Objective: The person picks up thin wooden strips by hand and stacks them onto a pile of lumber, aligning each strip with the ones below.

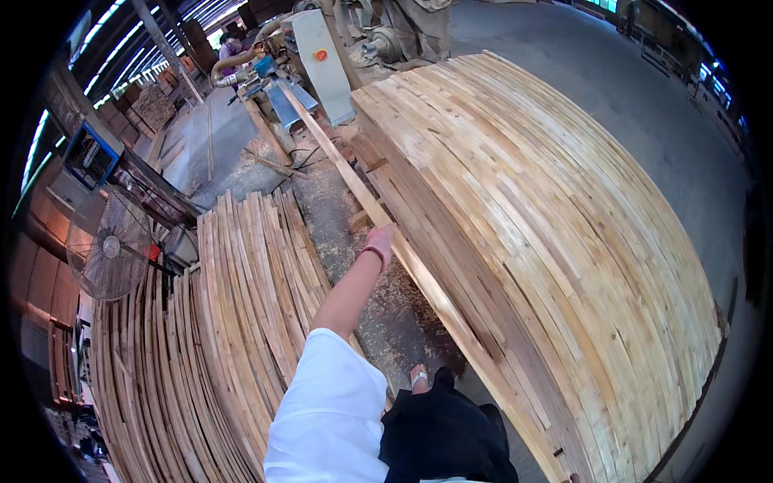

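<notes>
My left hand [379, 245], in what looks like a pinkish glove with a red wrist edge, is closed around a long, narrow wooden strip [439, 299]. The strip slants from the lower right up to a machine [282, 101], and its far end lies on the machine's metal table. Only a fingertip of my right hand [574, 478] shows at the bottom edge, against the strip's near end; the rest is out of view. Close along the strip's right side stands a broad stack of pale wooden strips [555, 233].
Bundled rough strips [250, 266] lie to the left, beside a large fan [110, 244]. A grey control cabinet [320, 64] with a red switch stands by the machine. Sawdust [386, 322] covers the floor around my feet. Another person [231, 44] is beyond the machine.
</notes>
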`<action>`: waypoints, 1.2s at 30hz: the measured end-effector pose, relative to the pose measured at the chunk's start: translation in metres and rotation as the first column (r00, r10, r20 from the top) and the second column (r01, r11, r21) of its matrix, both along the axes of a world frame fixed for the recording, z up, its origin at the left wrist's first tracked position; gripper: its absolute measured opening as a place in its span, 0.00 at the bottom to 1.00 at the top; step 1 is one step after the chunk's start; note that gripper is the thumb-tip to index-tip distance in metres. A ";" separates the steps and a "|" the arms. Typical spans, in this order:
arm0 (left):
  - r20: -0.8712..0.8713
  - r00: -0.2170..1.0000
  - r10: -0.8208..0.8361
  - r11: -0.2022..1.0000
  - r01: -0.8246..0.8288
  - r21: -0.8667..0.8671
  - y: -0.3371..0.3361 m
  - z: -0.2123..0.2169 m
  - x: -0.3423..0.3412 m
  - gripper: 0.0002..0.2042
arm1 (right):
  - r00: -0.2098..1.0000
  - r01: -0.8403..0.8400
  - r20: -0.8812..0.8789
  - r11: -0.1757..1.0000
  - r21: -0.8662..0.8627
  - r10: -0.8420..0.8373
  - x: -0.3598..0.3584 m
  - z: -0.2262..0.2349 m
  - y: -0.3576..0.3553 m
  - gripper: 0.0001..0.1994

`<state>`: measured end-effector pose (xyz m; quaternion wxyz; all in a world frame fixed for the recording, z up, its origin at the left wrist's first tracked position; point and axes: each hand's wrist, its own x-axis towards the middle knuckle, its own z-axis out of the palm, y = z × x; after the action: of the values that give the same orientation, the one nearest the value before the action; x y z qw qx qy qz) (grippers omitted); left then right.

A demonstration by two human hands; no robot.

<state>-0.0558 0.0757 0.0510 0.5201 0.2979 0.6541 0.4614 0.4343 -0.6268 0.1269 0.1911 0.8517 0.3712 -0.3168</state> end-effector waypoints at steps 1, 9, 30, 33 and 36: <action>-0.199 0.974 -0.103 0.995 0.100 -0.024 0.007 0.004 -0.001 0.30 | 0.999 0.010 0.038 1.000 -0.027 -0.008 -0.019 0.008 0.024 0.36; 0.228 0.888 -0.399 0.904 0.422 -0.065 -0.035 -0.002 -0.010 0.30 | 0.977 -0.125 -0.045 0.734 0.667 0.207 -0.162 -0.044 0.286 0.36; 0.572 0.810 0.130 0.925 0.108 -0.364 -0.133 -0.086 0.000 0.23 | -0.579 0.784 -0.785 -0.111 -0.610 0.220 -0.103 -0.289 0.207 0.24; 0.538 0.843 -0.008 0.837 0.300 -0.457 -0.193 -0.094 0.071 0.27 | -0.556 0.641 -0.796 -0.486 -0.594 0.239 -0.040 -0.332 0.119 0.26; 0.593 0.800 -0.096 0.709 0.473 -0.523 -0.252 -0.093 0.178 0.26 | -0.524 0.432 -0.760 -0.648 -0.627 0.385 0.009 -0.353 0.062 0.23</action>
<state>0.1217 -0.1764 -0.0418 0.8150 0.0630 0.5476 0.1789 0.4435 -0.5644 -0.2260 -0.8107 0.2577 -0.4117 -0.3270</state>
